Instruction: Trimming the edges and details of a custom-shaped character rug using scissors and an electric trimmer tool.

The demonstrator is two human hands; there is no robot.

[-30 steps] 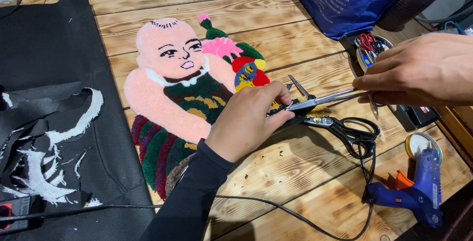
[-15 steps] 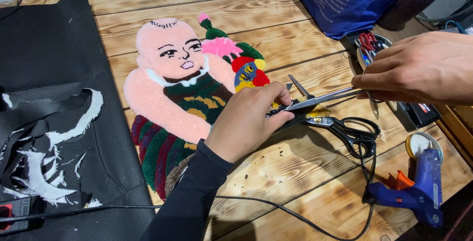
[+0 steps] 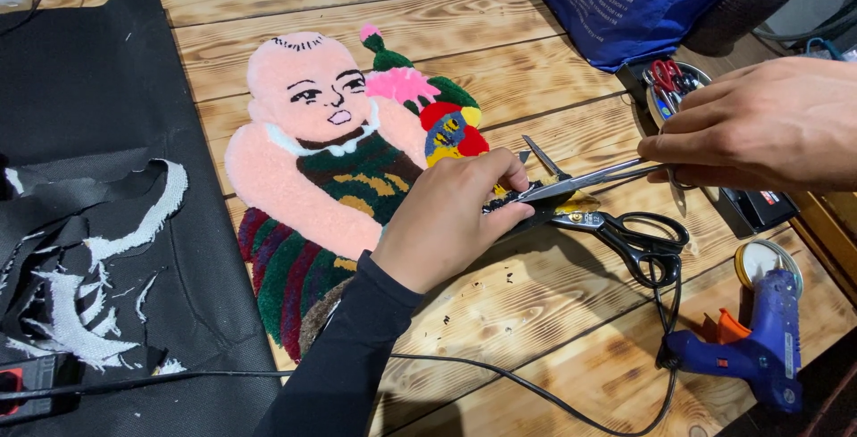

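Note:
A tufted rug (image 3: 330,178) shaped like a pink bald figure in green and red lies flat on the wooden table (image 3: 500,312). My left hand (image 3: 451,214) presses on the rug's right edge, pinching a strip of black backing. My right hand (image 3: 759,124) holds slim silver scissors (image 3: 580,178), whose blades reach to the black edge by my left fingertips. Large black-handled shears (image 3: 625,232) lie on the table just under the silver scissors.
A blue glue gun (image 3: 759,339) with a black cord (image 3: 536,392) lies at the lower right. A round tin (image 3: 669,84) of small tools and a blue bag (image 3: 625,0) sit at the upper right. Black fabric (image 3: 98,133) with white scraps covers the left.
The silver scissors have shifted very slightly against the black edge; both hands stay almost where they were.

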